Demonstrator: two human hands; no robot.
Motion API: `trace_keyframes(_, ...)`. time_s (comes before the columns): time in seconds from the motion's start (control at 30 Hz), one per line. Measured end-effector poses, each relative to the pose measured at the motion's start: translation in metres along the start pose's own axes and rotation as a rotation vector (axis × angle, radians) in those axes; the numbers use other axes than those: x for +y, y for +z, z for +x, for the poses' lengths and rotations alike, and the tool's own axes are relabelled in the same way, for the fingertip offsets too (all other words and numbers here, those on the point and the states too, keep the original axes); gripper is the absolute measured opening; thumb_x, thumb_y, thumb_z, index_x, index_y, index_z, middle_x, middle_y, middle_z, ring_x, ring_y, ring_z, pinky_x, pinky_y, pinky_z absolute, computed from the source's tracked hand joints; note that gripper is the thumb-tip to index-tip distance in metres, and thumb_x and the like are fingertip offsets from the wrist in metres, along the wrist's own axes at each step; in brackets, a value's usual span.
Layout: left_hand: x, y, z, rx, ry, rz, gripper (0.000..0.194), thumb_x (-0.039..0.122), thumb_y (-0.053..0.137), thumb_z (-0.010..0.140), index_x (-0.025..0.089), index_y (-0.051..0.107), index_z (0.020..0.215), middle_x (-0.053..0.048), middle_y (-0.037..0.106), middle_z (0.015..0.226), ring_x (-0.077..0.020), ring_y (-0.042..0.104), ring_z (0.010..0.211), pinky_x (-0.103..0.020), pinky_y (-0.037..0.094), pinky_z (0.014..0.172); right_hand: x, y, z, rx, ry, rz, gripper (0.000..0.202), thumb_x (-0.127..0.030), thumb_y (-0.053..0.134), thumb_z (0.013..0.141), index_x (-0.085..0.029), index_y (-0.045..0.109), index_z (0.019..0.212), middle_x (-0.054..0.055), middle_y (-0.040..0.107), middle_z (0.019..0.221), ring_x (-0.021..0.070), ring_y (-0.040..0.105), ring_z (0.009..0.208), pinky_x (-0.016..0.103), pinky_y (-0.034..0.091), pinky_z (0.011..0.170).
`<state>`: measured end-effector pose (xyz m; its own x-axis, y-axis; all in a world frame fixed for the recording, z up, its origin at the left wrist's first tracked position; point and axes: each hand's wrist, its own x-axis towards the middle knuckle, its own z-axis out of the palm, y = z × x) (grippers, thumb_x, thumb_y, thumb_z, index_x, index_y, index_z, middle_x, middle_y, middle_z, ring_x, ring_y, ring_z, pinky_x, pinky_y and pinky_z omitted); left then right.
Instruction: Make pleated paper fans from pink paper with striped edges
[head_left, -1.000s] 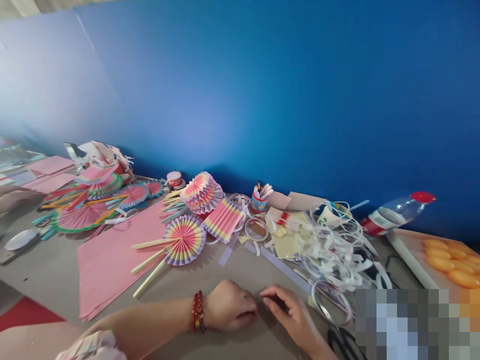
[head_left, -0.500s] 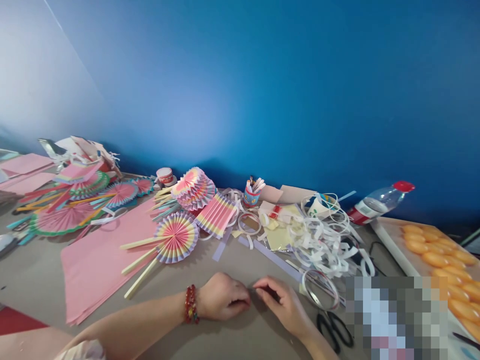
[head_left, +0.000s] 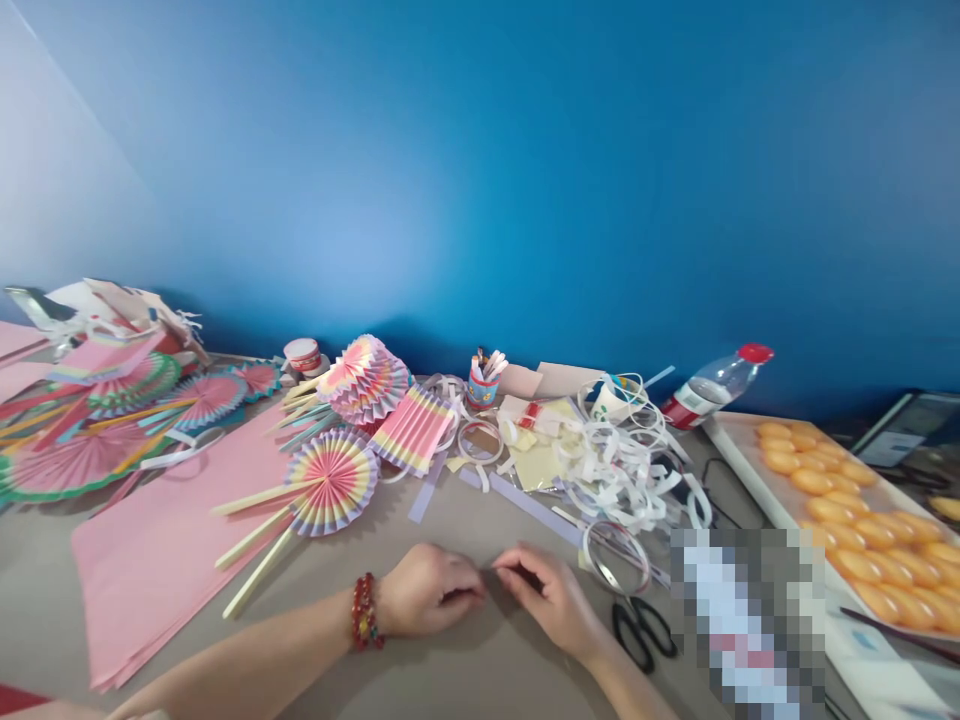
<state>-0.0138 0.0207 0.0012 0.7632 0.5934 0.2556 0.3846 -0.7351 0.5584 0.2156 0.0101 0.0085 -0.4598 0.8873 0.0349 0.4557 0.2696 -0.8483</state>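
Observation:
Over the bare front of the table, my left hand (head_left: 433,590) is closed, its fingers curled in and a beaded red bracelet (head_left: 366,610) on the wrist. Almost touching it, my right hand (head_left: 546,597) pinches thumb and forefinger together. Whatever lies between the fingertips is too small to make out. Black-handled scissors (head_left: 643,633) rest just right of my right hand, beside a roll of clear tape (head_left: 616,556). Left of my hands lies a pleated paper fan (head_left: 335,483) in pink, yellow and lilac with pale sticks.
Pink paper sheets (head_left: 150,560) lie at left, near more folded fans (head_left: 202,398). Tangled white strips (head_left: 626,470) cover the right middle. Behind stand a cup of sticks (head_left: 484,385) and a bottle (head_left: 716,388). A tray of orange oval pieces (head_left: 814,480) fills the right side.
My view has turned a little to the right, so the table's things sit further left. Both hands stay close together, and the right thumb and forefinger have drawn nearer each other.

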Motion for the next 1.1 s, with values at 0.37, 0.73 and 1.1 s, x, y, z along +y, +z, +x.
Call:
trace_keyframes(0.37,-0.039,-0.06,0.003,0.35,-0.434,0.718,0.041,0.028,0.056,0.09,0.018,0.055,0.129,-0.015,0.057,0.129,-0.0331,0.048,0.123,-0.048,0.039,0.101,-0.001,0.0,0.001,0.008,0.032,-0.003,0.019,-0.031,0.052,0.093,-0.021,0.065,0.082,0.0,0.066,0.077,0.0151,0.06,0.072,0.022,0.041,0.064)
trace_keyframes(0.73,-0.039,-0.059,0.005,0.384,-0.432,0.751,0.03,0.014,0.049,0.09,0.021,0.062,0.116,-0.009,0.068,0.108,-0.0253,0.06,0.1,-0.042,0.041,0.091,0.002,0.002,-0.001,0.001,0.06,-0.013,0.023,-0.036,0.052,0.093,-0.021,0.065,0.082,0.001,0.066,0.078,0.0154,0.061,0.074,0.022,0.042,0.064)
trace_keyframes(1.1,-0.021,-0.05,-0.017,0.512,0.09,0.502,0.043,0.011,0.05,0.091,0.02,0.05,0.133,-0.012,0.066,0.118,-0.0235,0.06,0.104,-0.039,0.046,0.088,0.004,0.004,-0.006,0.086,-0.031,0.246,0.037,-0.047,0.062,0.086,-0.022,0.064,0.114,0.008,0.068,0.098,0.0181,0.061,0.075,0.028,0.051,0.066)
